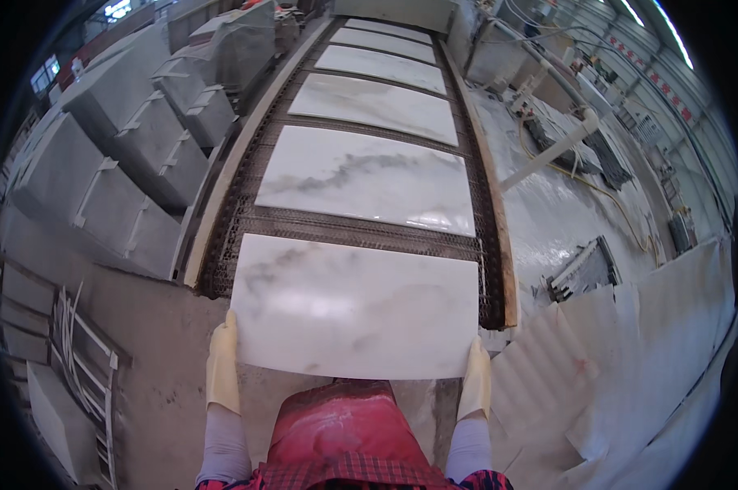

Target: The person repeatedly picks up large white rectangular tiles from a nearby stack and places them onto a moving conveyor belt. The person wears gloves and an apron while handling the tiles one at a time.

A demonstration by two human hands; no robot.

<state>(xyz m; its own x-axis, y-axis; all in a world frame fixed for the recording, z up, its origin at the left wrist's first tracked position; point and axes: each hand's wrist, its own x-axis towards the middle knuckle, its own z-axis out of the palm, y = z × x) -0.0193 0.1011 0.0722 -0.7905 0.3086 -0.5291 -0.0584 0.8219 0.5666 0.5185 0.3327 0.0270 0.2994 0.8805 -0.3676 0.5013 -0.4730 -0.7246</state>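
A polished white marble slab (353, 306) with grey veining lies across the near end of a conveyor (336, 222), its front edge jutting out over my red apron. My left hand (222, 363), in a cream rubber glove, grips its left edge near the front corner. At the opposite edge my right hand (476, 380), gloved the same way, holds the right front corner. The fingers of both hands are partly hidden beneath the stone. Farther up the belt rests a second marble slab (369, 180), with several more in a row behind it.
Stacks of grey-edged slabs (100, 175) stand left of the conveyor. A metal rack (91, 367) with strips is at the lower left. To the right are a wet floor (532, 208), a pale pipe (553, 155), a yellow hose (597, 181) and corrugated sheeting (540, 376). Wooden rails (500, 245) edge the belt.
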